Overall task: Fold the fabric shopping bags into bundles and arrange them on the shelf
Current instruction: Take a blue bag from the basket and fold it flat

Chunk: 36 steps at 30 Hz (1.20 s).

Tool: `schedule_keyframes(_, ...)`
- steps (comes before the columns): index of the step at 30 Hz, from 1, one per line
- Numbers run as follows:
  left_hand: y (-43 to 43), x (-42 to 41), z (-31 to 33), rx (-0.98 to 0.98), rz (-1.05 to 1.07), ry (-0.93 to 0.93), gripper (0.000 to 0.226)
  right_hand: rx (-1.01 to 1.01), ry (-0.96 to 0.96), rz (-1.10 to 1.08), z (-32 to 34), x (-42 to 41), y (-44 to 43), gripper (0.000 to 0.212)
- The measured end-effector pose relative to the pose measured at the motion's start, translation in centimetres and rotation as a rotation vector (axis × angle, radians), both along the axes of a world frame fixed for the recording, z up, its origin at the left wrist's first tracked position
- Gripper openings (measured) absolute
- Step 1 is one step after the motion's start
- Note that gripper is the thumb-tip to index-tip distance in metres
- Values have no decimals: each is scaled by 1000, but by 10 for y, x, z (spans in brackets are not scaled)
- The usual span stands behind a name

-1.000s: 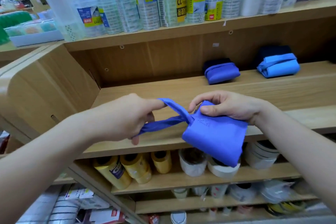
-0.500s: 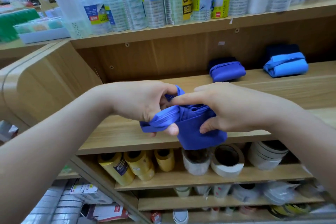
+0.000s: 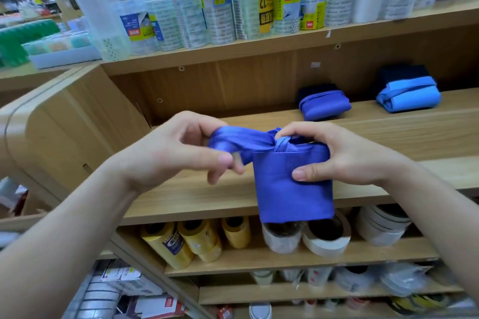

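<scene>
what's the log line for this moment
left hand: grips strap | right hand: holds folded bag | shelf: blue bundle, light blue bundle

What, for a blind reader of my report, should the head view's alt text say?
The right hand grips a folded blue fabric bag while the left hand pinches its strap, stretched sideways. Behind, two finished blue bundles sit on the wooden shelf.

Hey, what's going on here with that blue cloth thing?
A person is folding a blue fabric bag into a bundle at a wooden shelf. The right hand grips the folded bag near its top; the left hand pinches its strap, pulled out sideways. A darker blue bundle and a light blue bundle already lie further back on the shelf. This one is not yet set down.
</scene>
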<state>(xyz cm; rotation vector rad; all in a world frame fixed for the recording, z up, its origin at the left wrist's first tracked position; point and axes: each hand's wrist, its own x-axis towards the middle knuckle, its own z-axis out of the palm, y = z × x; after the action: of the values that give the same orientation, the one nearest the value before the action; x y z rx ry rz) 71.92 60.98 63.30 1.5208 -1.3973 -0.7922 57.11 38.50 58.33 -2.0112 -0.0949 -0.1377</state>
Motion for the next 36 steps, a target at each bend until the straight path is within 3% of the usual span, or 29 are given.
schedule_keyframes(4,-7,-1,-10,-297,-46,534,37,230,61,119,-4,0,-6,42)
schedule_keyframes(8,-20,-5,-23,-329,-116,784,66,286,127,213,-6,0,-8,45)
schedule_keyframes(12,-24,-4,-31,-217,-1,613,76,68,161,123,-5,-5,-13,66)
schedule_keyframes(14,-29,-4,-29,-157,138,496,62,-7,169,126,-3,-8,-13,69)
schedule_keyframes(19,-37,3,-15,-105,285,389,23,231,165,181,10,-19,-14,77)
schedule_keyframes(21,-38,5,-11,-52,240,409,25,45,141,135,17,-20,-12,89)
schedule_keyframes(24,-39,5,-8,26,162,561,32,-506,76,15,25,-20,7,106)
schedule_keyframes(27,-37,4,-6,17,51,744,38,-899,-45,-35,33,-23,31,110)
schedule_keyframes(32,-36,-10,2,-87,-192,946,51,-1108,-264,-168,36,-22,21,104)
schedule_keyframes(36,-40,-22,3,-147,-240,1117,47,-1044,-531,-281,27,-12,17,65)
